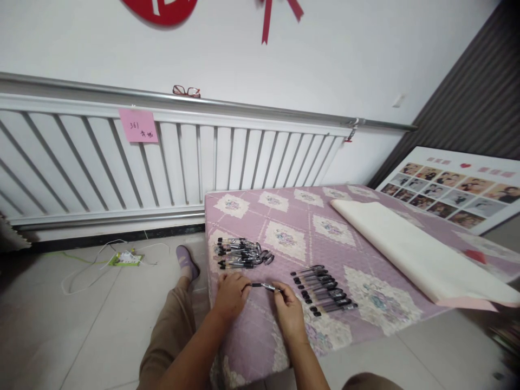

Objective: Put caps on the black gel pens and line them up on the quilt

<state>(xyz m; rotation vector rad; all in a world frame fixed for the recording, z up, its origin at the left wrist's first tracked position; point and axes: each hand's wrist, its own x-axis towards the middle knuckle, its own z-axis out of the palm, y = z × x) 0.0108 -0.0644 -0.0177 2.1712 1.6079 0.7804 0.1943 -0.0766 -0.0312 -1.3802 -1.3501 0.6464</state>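
A black pen [264,286] is held level between my two hands, just above the patterned cloth. My left hand [232,294] is closed on its left end, and my right hand [290,313] pinches the right end. Beyond my left hand lies a bunch of black pens [239,253] with clear barrels, with some small dark pieces [267,257] at its right side that I cannot make out. To the right of my right hand, several similar pens [327,291] lie side by side in a slanting row, black at their left ends.
Everything rests on a purple flowered cloth surface [252,341]. A large cream sheet [406,244] lies across its right part, with a photo board [459,189] behind. A white radiator [252,157] runs along the wall. A power strip [127,258] with cables is on the floor.
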